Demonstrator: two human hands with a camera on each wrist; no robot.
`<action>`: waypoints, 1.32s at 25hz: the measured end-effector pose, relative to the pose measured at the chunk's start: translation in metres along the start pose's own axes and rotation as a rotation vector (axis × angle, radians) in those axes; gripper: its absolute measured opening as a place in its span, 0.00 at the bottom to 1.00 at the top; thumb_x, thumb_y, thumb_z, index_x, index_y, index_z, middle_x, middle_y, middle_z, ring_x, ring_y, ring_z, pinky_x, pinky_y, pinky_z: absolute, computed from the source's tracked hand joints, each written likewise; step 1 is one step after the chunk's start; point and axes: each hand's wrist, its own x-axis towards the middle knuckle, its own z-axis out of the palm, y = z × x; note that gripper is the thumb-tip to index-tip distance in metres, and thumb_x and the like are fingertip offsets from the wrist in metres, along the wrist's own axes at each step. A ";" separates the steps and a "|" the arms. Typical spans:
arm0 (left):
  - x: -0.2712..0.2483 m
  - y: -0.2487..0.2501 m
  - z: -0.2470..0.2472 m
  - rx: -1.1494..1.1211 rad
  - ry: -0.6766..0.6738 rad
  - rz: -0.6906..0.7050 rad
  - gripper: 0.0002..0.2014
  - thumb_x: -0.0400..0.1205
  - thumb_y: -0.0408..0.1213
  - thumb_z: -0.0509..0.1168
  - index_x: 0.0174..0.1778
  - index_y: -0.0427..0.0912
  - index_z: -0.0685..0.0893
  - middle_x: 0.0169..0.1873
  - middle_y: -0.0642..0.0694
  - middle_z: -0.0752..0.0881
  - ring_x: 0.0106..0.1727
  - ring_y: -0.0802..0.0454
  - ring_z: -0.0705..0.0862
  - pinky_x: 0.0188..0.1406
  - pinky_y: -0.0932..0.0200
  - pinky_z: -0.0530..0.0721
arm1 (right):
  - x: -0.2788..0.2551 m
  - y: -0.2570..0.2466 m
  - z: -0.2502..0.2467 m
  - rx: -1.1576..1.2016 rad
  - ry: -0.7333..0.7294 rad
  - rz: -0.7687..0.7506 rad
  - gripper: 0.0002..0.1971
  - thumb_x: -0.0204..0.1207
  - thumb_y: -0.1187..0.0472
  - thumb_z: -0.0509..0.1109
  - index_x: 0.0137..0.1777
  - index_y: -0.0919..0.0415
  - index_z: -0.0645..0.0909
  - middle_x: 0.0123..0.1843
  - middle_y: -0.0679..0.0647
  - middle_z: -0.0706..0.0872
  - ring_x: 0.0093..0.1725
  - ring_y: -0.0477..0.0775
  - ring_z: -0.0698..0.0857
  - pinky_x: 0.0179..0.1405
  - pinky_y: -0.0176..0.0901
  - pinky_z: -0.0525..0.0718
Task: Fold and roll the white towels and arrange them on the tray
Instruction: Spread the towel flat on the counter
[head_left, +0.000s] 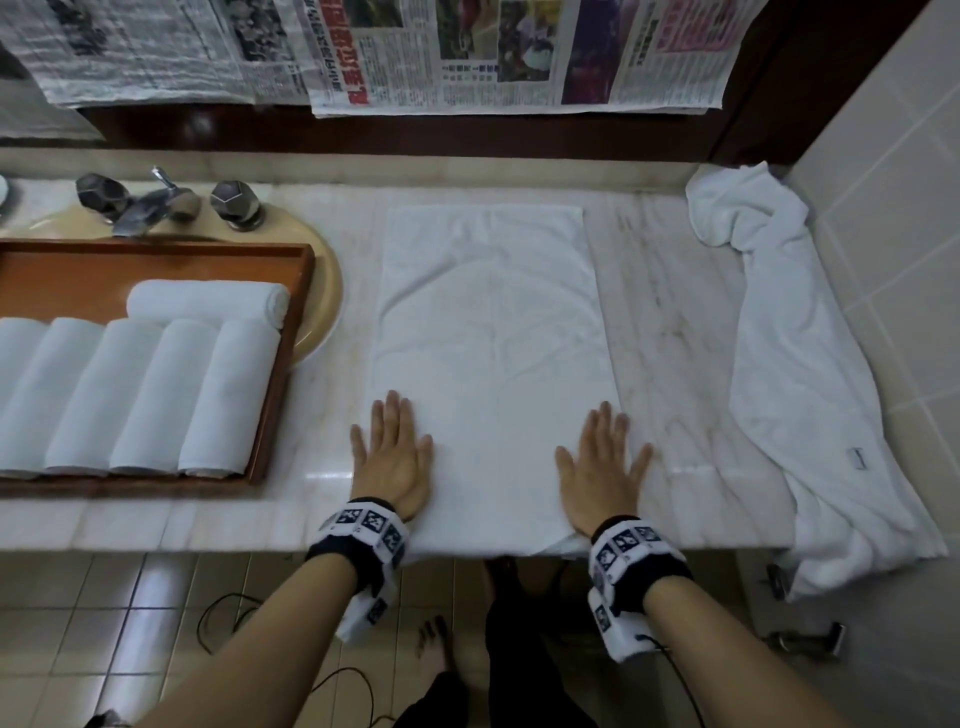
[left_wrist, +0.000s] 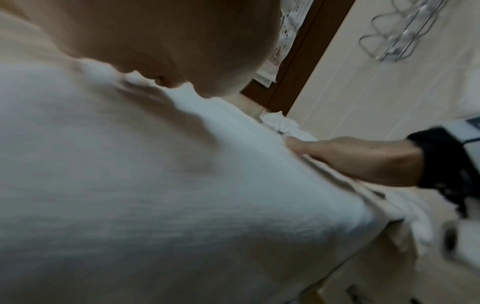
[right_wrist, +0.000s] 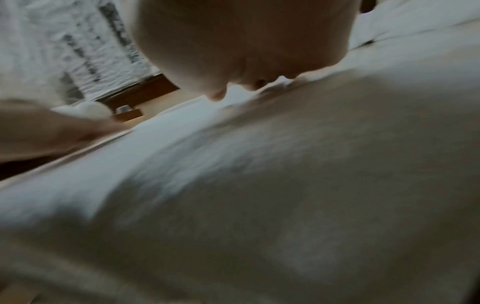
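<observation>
Both sets of fingers are lying straight and spread, gripping nothing: my left hand (head_left: 393, 457) and right hand (head_left: 602, 470) are pressing flat on the near end of the folded towel (head_left: 488, 332), which is lying lengthwise on the desk (head_left: 670, 312) between them. I am judging this towel folded and smoothed but not yet rolled. To my left the wooden tray (head_left: 291, 332) is holding six rolled towels (head_left: 156, 395) that I can see, five side by side and one crosswise behind them. On my right a crumpled towel (head_left: 800, 374) is waiting, draped over the desk edge.
</observation>
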 end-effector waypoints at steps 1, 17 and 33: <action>-0.003 0.014 0.003 -0.036 0.021 0.051 0.32 0.87 0.54 0.32 0.85 0.44 0.36 0.82 0.49 0.30 0.84 0.51 0.32 0.80 0.47 0.29 | -0.007 -0.015 0.004 0.020 0.053 -0.109 0.32 0.85 0.46 0.38 0.83 0.60 0.32 0.85 0.53 0.31 0.84 0.54 0.32 0.77 0.67 0.29; -0.023 -0.002 0.040 0.124 0.176 0.189 0.30 0.87 0.54 0.34 0.86 0.50 0.42 0.85 0.54 0.40 0.85 0.55 0.36 0.83 0.47 0.35 | -0.028 0.012 0.028 -0.088 0.171 -0.272 0.31 0.84 0.47 0.41 0.86 0.51 0.48 0.87 0.47 0.43 0.86 0.50 0.41 0.83 0.59 0.43; 0.040 0.003 -0.015 -0.159 0.035 -0.234 0.30 0.89 0.52 0.36 0.85 0.46 0.36 0.83 0.50 0.31 0.84 0.50 0.32 0.82 0.44 0.32 | 0.050 -0.027 -0.028 0.106 -0.045 0.188 0.33 0.87 0.47 0.42 0.84 0.60 0.33 0.85 0.53 0.28 0.84 0.52 0.32 0.81 0.66 0.36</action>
